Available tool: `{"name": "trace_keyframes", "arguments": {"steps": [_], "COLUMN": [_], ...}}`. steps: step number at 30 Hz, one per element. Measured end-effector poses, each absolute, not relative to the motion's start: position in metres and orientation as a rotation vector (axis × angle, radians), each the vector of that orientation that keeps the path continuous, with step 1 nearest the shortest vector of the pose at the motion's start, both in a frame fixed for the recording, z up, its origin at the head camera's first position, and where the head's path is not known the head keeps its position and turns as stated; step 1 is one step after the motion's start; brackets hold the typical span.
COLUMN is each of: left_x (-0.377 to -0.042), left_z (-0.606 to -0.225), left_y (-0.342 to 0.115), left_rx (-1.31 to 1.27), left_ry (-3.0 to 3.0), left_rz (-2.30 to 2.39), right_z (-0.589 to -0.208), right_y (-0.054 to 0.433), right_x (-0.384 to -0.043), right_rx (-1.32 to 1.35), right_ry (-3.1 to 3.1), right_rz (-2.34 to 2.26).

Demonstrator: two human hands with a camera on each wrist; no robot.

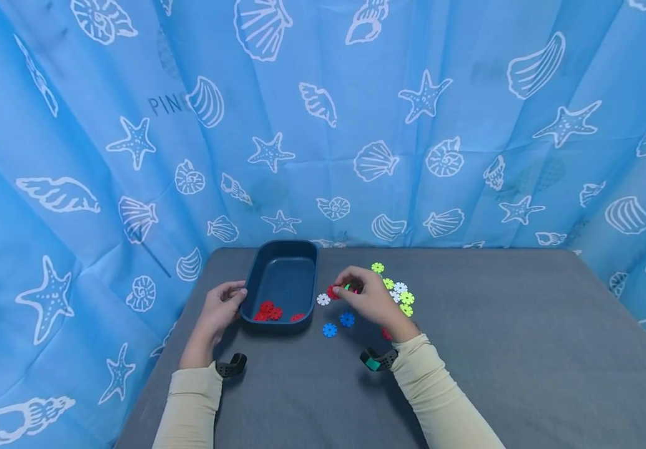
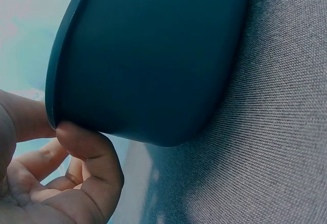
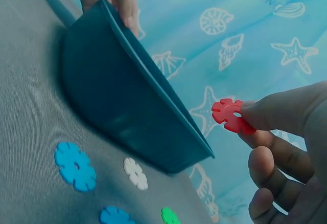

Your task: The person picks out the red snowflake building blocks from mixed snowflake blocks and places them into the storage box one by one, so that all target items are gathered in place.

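Note:
A dark blue rectangular tub (image 1: 284, 280) stands on the table, with several red notched plastic discs (image 1: 267, 310) inside near its front end. My left hand (image 1: 222, 305) pinches the tub's left rim, thumb and a bent finger at the edge, as the left wrist view also shows. To the right of the tub, my right hand (image 1: 369, 296) holds a red notched disc (image 3: 232, 115) between thumb and index finger, raised above the table. Its other fingers are bent beneath. Under and beside this hand lie blue discs (image 1: 330, 330) and a white disc (image 1: 323, 300).
Right of the right hand lie yellow-green discs (image 1: 406, 298) and white discs (image 1: 400, 287). Another red disc (image 1: 386, 333) shows partly behind the right wrist. A grey cloth covers the table (image 1: 525, 349). A blue curtain (image 1: 323, 156) with white shell prints hangs behind it.

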State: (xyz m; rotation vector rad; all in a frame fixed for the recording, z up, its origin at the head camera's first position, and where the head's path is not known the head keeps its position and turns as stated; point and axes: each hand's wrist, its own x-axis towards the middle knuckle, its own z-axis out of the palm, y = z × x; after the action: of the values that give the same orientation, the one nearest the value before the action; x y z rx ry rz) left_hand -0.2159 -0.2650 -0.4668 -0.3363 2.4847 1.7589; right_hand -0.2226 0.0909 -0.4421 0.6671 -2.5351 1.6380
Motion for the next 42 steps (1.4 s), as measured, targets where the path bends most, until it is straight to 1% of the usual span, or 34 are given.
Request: {"name": "trace_keyframes", "arguments": {"steps": [25,42], "left_x": [-0.216,-0.216], "left_z": [-0.469,-0.468], "left_y": [-0.266,-0.266], "left_rx": [-0.330,-0.348], "left_ry": [2.498,2.476], "left_rz": [1.749,1.772], "right_z": [-0.445,-0.446], "right_y": [0.061,0.047], "right_x": [-0.220,-0.220], "right_rx": [0.778,0.773], "right_ry": [-2.447,-2.466], "right_rz": [1.771,1.770]}}
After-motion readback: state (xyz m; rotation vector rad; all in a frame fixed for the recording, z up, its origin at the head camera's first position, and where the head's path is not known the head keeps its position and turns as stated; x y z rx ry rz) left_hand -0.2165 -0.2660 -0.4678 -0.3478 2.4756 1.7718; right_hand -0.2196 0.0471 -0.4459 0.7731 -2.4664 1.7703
